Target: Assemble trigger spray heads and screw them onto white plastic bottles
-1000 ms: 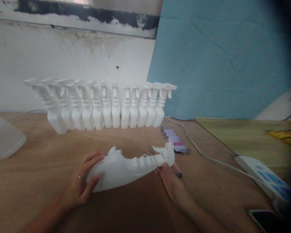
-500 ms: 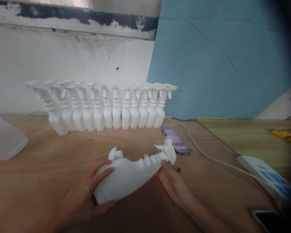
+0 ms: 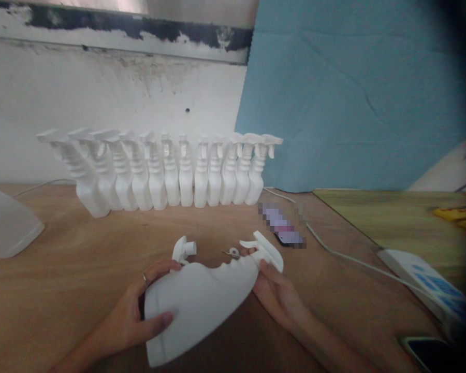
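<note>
A white spray bottle (image 3: 198,305) lies tilted between my hands, its base to the left and its trigger head (image 3: 266,248) up at the right. My left hand (image 3: 145,305) is wrapped round the base end, thumb on the near side. Round the neck, just below the trigger head, my right hand (image 3: 272,285) is closed. Behind the bottle, a loose white trigger sprayer (image 3: 183,249) shows, its lower part hidden. Near the neck there is a small white ring (image 3: 233,252) with a thin piece beside it that I cannot make out.
Several white spray bottles (image 3: 171,176) stand in a row along the wall. A translucent jug (image 3: 8,223) is at the left edge. To the right are a blurred-out phone (image 3: 281,225), a white cable (image 3: 345,256), a power strip (image 3: 423,280) and a dark screen (image 3: 431,355).
The bottle has rolled about its length, so its trigger head faces differently and a broader side shows. Its base end has come nearer to me. Both hands keep hold of it.
</note>
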A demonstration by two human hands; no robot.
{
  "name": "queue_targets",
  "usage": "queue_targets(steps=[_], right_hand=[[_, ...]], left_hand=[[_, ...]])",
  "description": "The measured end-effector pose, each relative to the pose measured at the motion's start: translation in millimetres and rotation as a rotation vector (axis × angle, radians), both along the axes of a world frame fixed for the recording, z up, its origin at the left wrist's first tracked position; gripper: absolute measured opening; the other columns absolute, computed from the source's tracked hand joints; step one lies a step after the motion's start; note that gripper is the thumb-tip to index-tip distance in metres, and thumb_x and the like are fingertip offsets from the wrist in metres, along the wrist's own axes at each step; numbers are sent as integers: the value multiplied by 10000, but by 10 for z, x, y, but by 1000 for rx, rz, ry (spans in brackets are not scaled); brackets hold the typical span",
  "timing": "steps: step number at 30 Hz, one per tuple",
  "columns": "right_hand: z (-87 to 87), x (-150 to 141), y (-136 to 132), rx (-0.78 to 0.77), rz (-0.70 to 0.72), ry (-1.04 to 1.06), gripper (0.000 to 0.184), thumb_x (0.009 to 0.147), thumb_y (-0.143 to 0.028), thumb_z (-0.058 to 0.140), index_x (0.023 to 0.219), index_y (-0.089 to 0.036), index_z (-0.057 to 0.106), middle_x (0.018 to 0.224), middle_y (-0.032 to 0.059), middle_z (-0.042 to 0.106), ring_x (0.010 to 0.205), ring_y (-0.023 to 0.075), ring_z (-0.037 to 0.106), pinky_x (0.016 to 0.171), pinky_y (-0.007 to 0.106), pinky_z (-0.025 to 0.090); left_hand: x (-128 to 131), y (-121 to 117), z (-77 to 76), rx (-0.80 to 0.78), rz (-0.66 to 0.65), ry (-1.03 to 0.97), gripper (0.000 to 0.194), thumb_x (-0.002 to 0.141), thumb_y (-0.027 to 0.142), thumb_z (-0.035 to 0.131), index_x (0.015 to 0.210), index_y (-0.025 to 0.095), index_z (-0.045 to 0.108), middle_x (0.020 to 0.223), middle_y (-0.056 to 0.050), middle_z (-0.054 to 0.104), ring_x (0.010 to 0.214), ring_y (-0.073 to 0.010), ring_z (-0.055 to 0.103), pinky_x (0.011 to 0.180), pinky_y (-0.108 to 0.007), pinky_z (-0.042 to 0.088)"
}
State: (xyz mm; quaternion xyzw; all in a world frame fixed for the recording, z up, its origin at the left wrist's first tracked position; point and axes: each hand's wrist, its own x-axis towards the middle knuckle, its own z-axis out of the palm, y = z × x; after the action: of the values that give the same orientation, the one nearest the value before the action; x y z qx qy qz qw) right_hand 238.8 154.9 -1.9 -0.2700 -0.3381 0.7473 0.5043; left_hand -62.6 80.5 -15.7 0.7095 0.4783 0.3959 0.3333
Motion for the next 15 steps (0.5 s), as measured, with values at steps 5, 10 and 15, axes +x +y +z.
queue_targets(steps=[5, 10, 15], right_hand=[[-48, 44, 16, 7, 48, 36, 311, 725, -393, 801, 967, -243, 676, 1075, 42, 694, 1064, 245, 610, 1003, 425, 422], [-48, 111, -25, -46, 167, 121, 421, 620, -332, 891, 975, -303, 667, 1099, -15, 635, 967, 177, 614, 864, 341, 505], [-160, 155, -101, -8, 235, 147, 448, 502, -345, 941, 851, -304, 664, 916, -27, 641, 610, 122, 563, 566, 279, 480]], left_hand=[[-1, 99, 8, -345, -82, -369, 643, 742, 598, 626, 1284, 267, 527, 1233, -111, 612, 955, -292, 641, 752, -404, 544], [-33, 140, 133, -862, -369, -657, 652, 675, 585, 680, 1209, 213, 642, 1218, -120, 647, 1021, -302, 656, 860, -412, 530], [-106, 88, 286, -1036, -443, -548, 585, 602, 654, 693, 912, 163, 761, 694, -82, 711, 607, -268, 681, 550, -396, 559]])
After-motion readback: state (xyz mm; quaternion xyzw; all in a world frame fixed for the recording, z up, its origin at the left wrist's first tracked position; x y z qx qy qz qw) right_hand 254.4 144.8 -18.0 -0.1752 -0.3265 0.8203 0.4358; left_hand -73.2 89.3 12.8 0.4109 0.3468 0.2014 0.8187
